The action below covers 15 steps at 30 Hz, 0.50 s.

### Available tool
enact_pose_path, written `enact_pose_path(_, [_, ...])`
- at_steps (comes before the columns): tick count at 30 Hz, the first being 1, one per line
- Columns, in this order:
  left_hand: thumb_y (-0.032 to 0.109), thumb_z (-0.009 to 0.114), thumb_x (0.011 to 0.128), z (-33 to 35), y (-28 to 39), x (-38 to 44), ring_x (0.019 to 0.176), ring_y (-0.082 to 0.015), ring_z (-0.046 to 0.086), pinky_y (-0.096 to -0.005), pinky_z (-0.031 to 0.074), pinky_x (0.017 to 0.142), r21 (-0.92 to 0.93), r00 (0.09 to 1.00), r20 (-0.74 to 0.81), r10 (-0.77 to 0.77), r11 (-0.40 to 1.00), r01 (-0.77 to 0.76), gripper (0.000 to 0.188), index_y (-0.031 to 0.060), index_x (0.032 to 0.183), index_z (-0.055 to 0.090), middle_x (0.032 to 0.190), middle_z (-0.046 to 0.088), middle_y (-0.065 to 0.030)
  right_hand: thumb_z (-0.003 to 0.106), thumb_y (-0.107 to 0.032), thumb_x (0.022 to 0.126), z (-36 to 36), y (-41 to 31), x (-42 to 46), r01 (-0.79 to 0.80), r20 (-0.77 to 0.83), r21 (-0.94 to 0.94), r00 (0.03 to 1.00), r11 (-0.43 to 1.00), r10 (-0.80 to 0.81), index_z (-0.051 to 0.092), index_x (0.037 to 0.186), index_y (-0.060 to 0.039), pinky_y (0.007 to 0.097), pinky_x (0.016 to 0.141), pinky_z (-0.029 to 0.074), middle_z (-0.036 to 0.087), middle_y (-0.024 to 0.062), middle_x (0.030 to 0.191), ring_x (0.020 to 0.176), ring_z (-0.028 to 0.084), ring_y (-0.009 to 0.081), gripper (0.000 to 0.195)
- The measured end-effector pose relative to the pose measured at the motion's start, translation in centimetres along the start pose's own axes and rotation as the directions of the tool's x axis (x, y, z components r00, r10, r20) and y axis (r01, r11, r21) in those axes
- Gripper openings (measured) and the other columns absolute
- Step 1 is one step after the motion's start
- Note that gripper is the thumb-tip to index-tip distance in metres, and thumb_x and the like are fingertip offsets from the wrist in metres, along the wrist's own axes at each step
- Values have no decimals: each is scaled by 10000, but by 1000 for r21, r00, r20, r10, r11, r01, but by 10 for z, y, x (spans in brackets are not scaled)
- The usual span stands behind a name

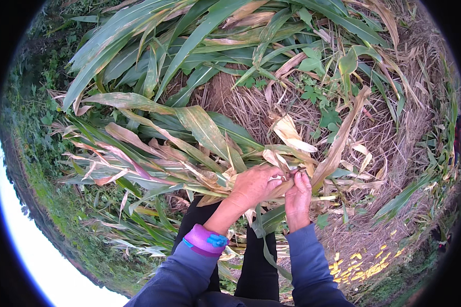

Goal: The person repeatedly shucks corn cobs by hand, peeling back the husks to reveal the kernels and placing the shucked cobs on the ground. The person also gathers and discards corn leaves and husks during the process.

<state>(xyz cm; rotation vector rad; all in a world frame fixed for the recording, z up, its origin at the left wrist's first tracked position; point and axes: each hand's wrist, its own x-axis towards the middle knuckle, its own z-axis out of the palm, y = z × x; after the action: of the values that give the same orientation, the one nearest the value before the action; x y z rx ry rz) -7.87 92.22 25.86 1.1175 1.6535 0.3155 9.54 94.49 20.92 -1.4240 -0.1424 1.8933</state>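
Note:
My left hand (255,185) grips a dry corn ear husk (281,188) above my knees. The fingertips of my right hand (299,197) pinch the husk's tip, where dark dried silk (292,174) shows. The two hands nearly meet there, and my fingers hide much of the ear. Under and around them lie cut corn stalks (205,188) with green and tan leaves. A pale loose husk (288,132) lies just beyond my hands. One long dry leaf (340,138) rises beside my right fingers.
A thick heap of green corn leaves (215,46) spreads across the far side. Dry straw (238,103) covers the soil. Several husked yellow cobs (363,270) lie in a pile at lower right. Green weeds (34,111) grow at the left. Part of a person (458,134) shows at the right rim.

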Motion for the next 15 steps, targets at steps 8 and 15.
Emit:
enact_pose_path(8, [279, 681, 856, 20, -1, 8, 917, -295, 663, -405, 553, 772, 192, 982, -166, 88, 980, -55, 260, 93, 1034, 650, 940, 670, -86, 667, -24, 903, 20, 9, 2, 32, 159, -104, 987, 994, -15, 613, 984, -41, 283, 898, 484, 678, 59, 1027, 964, 622, 149, 99])
enact_pose_path(15, [255, 682, 849, 16, -5, 12, 807, -293, 680, -402, 557, 676, 183, 961, -249, 121, 980, -76, 189, 79, 879, 620, 830, 669, -104, 714, 4, 847, 33, 7, 13, 54, 127, -152, 991, 987, -35, 581, 1062, -57, 267, 867, 467, 610, 5, 1008, 921, 569, 101, 260])
